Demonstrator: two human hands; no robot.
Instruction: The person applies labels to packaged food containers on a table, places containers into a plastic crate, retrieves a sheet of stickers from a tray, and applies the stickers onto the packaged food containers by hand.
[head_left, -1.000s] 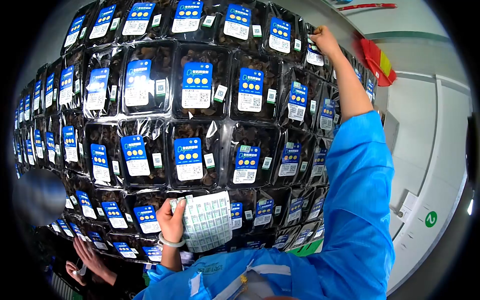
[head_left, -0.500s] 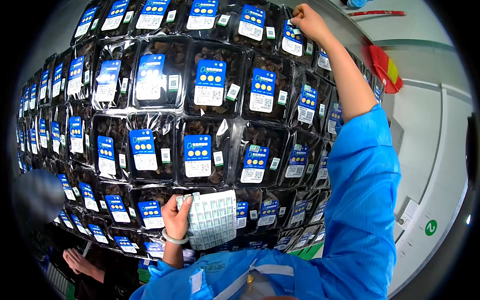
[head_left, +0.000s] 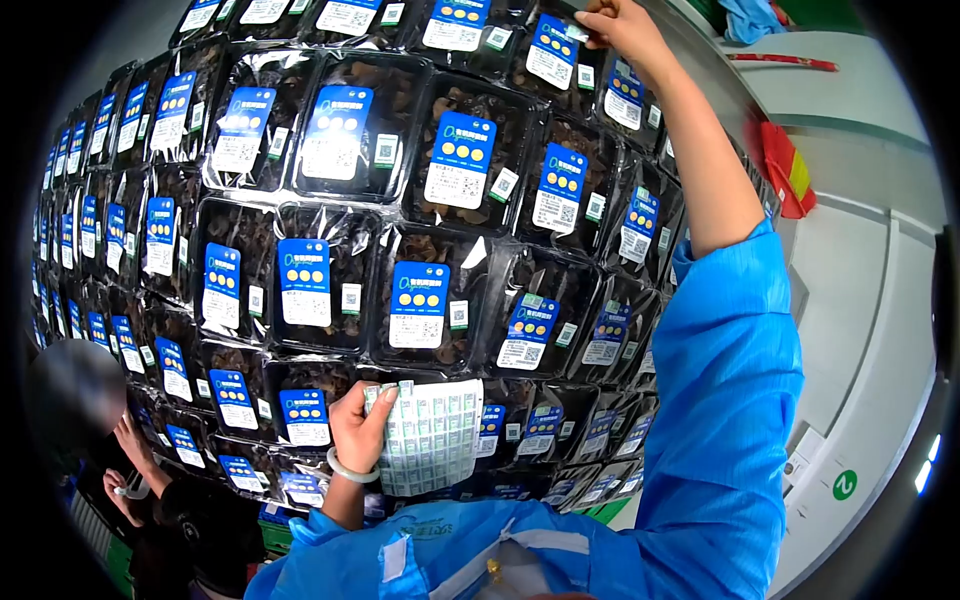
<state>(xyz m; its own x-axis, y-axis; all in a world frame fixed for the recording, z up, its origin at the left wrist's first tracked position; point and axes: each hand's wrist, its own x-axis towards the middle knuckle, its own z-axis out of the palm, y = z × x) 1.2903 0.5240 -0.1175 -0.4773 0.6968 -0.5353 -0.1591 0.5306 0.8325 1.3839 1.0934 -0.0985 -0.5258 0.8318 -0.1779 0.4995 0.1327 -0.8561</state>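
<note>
My left hand (head_left: pixel 360 432) is closed on the edge of a sheet of small green-and-white stickers (head_left: pixel 430 440), thumb on top. Stretched out to the upper right, my right hand (head_left: pixel 628 38) pinches a small pale sticker (head_left: pixel 577 33). That sticker is at the upper right corner of the blue-and-white label on a wrapped black tray (head_left: pixel 553 55); whether it touches the film I cannot tell. This tray also bears a small QR sticker (head_left: pixel 585 77) beside its label. Dark brown, ruffled pieces, like wood ear mushrooms, show through the film of a nearby tray (head_left: pixel 470 105).
Rows of similar wrapped trays (head_left: pixel 320 270) cover the surface before me. At the lower left a co-worker's hands (head_left: pixel 135 465) are near the trays. A red-and-yellow item (head_left: pixel 787 170) and a red stick (head_left: pixel 785 62) lie to the right, by a white panel (head_left: pixel 850 300).
My view has shifted, so the trays appear farther right. The pinched sticker has gone from the label's upper face to its top right corner. A co-worker's second hand has come into view.
</note>
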